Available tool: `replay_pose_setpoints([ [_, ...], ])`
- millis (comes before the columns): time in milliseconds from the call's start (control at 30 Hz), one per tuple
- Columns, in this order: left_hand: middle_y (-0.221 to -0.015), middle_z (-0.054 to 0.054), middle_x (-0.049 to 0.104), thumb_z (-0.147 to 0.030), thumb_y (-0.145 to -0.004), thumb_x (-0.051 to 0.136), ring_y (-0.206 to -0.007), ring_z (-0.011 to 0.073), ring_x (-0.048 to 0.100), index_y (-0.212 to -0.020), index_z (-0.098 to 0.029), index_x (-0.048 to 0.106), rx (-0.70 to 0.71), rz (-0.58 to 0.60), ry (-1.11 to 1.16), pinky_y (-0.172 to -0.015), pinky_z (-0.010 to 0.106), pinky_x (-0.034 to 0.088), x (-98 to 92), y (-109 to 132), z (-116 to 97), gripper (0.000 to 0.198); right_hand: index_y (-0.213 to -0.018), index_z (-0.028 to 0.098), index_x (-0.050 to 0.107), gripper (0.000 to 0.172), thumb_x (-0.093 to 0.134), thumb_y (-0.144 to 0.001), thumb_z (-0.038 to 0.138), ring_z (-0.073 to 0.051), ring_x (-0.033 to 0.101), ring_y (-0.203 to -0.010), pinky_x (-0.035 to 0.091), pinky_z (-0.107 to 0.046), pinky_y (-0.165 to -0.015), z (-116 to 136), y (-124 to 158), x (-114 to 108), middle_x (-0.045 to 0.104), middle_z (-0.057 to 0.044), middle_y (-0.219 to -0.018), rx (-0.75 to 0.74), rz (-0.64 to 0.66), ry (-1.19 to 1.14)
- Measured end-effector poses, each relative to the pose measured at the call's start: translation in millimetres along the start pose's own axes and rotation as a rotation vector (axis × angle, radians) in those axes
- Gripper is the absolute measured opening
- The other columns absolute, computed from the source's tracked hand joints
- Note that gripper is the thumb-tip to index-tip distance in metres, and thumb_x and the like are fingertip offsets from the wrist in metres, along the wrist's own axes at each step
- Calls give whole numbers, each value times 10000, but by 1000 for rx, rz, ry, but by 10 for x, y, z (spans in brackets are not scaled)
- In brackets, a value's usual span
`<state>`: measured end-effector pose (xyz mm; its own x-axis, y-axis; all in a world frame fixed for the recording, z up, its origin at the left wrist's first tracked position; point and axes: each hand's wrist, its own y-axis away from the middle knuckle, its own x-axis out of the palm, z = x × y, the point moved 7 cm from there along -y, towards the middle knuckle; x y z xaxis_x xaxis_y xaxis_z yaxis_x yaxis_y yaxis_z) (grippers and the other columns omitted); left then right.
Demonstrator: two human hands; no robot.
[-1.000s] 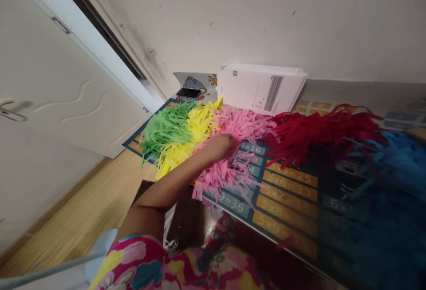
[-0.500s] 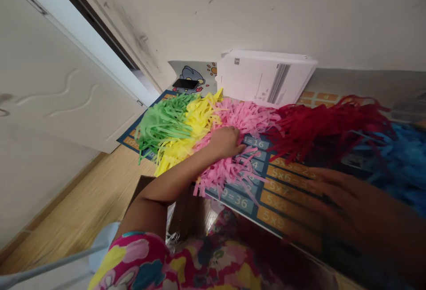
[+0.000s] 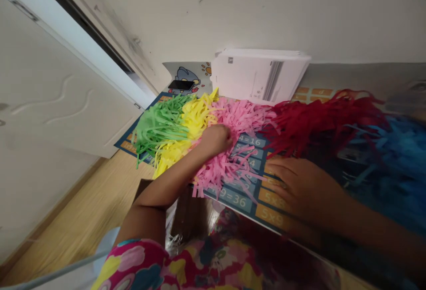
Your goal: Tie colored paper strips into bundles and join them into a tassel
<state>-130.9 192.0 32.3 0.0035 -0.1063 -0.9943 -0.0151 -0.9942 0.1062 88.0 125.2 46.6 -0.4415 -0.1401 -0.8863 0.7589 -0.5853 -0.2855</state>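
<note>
Piles of shredded paper strips lie in a row on a multiplication-table mat: green, yellow, pink, red and blue. My left hand sits in the pink strips where they meet the yellow ones, its fingers curled into them. My right hand lies flat on the mat with fingers spread, just right of the pink strips and below the red ones, holding nothing.
A stack of white printed sheets leans at the wall behind the strips. A dark phone lies on a cartoon sheet at the far left corner. A white door and wooden floor are to the left.
My right hand came into view from the right and slid left across the mat towards the pink strips. My left hand curled its fingers and shifted slightly left in the pink pile.
</note>
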Motion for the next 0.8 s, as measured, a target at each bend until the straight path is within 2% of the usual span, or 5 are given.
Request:
replay_pose_setpoints([
  [167,-988,97,735,-332,-911,473,-904,240,692,-966,-188,676,-92,-127,-111,-701,298,458,-288,92,133,255,-1356,53,543,613,583,-925,488,-330,501,-1299,379,-453,-1099,129,-836,451,556,-207,-1398,-155,145,50],
  [267,-944,110,739,-342,-937,440,-878,255,699,-1019,-175,638,-222,-210,-185,-723,321,453,-367,173,144,271,-1206,27,651,716,569,-873,656,-354,588,-1174,396,-472,-1063,113,-1198,733,648,-240,-1225,-192,242,53],
  [467,-946,141,744,-353,-865,551,-940,307,692,-1020,-150,642,-240,-99,-233,-819,399,440,-333,264,162,271,-1253,42,637,882,520,-806,794,-364,575,-1211,327,-494,-1107,176,-1221,953,631,-254,-1280,-245,274,71],
  [633,-991,132,745,-226,-893,441,-975,307,679,-997,-193,693,-404,-390,-266,-853,434,395,-1103,467,503,275,-1327,38,590,920,486,-824,801,-360,472,-1349,223,-490,-1165,159,-1160,952,508,-258,-1446,-240,295,73],
  [800,-981,103,747,-250,-893,476,-922,273,679,-1046,-208,710,-367,-693,-238,-865,413,390,-1783,654,414,283,-1176,60,683,743,552,-847,714,-380,522,-1287,234,-551,-1140,146,-1156,940,572,-262,-1371,-201,294,37],
])
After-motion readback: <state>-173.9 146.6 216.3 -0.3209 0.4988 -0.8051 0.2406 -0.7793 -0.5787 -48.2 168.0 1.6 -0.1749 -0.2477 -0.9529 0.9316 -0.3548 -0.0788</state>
